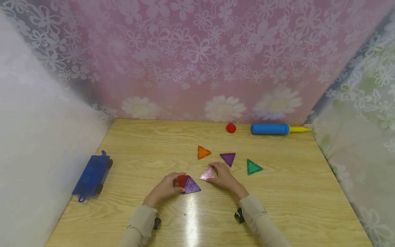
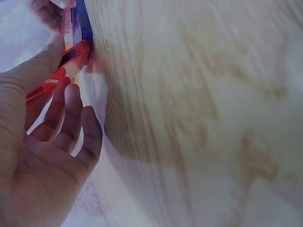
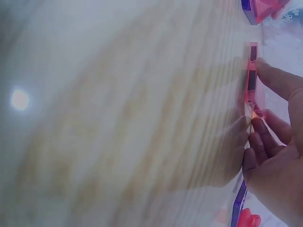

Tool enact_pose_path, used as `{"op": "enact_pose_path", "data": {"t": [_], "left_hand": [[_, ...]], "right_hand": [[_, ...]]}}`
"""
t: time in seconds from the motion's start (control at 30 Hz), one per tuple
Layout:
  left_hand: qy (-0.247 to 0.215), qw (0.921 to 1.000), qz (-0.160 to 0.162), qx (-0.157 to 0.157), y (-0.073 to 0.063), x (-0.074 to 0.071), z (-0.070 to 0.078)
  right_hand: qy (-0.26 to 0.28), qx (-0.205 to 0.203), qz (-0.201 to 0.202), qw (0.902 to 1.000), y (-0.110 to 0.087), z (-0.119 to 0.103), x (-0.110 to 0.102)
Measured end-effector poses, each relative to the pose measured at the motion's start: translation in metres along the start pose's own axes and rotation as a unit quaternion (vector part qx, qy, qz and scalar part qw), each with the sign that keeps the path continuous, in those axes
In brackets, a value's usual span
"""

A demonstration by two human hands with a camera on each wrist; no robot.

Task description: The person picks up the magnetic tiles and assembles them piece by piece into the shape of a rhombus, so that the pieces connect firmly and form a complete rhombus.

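Observation:
My left hand (image 1: 165,187) grips a red translucent triangle tile (image 1: 182,180) between thumb and fingers. Against that tile's right side lies a lavender triangle tile (image 1: 192,186). In the left wrist view the red tile (image 2: 74,57) stands at a tilt to the table. A pink triangle tile (image 1: 207,174) is pinched by my right hand (image 1: 224,176), a short gap to the right of the joined pair. The right wrist view shows this pink tile (image 3: 252,78) edge-on, close to the tabletop. Part of the red tile is hidden behind the left fingers.
Orange (image 1: 203,152), purple (image 1: 228,159) and green (image 1: 254,167) triangle tiles lie beyond and right of the hands. A small red object (image 1: 230,128) and a blue pump (image 1: 270,129) with yellow nozzle sit along the back edge. On the left stands a blue wheeled toy wagon (image 1: 92,175).

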State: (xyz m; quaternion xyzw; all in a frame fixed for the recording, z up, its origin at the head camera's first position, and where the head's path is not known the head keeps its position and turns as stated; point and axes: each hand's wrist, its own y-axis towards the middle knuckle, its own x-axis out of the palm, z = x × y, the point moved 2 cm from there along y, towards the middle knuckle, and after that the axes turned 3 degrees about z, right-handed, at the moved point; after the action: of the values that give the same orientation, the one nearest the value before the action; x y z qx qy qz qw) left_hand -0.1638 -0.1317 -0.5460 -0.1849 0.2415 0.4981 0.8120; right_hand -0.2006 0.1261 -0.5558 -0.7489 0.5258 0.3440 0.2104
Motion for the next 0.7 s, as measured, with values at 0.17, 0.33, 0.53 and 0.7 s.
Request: {"op": "enact_pose_path", "data": {"t": [0.17,0.33,0.53,0.7], "left_hand": [[-0.001,1.0000,0.001,0.004,-0.001,0.000,0.000],[0.003,1.0000,0.002,0.009,0.000,0.002,0.000],[0.007,1.0000,-0.002,0.005,0.002,0.005,0.000],[0.006,1.0000,-0.003,0.001,0.004,0.006,0.001]], "right_hand": [[0.071,0.019,-0.011,0.9972,-0.003,0.001,0.004],[0.109,-0.002,0.001,0.9941,-0.006,0.002,0.005],[0.106,-0.006,0.036,0.9937,-0.010,0.001,0.003],[0.138,0.012,0.036,0.9897,-0.013,-0.002,-0.001]]}}
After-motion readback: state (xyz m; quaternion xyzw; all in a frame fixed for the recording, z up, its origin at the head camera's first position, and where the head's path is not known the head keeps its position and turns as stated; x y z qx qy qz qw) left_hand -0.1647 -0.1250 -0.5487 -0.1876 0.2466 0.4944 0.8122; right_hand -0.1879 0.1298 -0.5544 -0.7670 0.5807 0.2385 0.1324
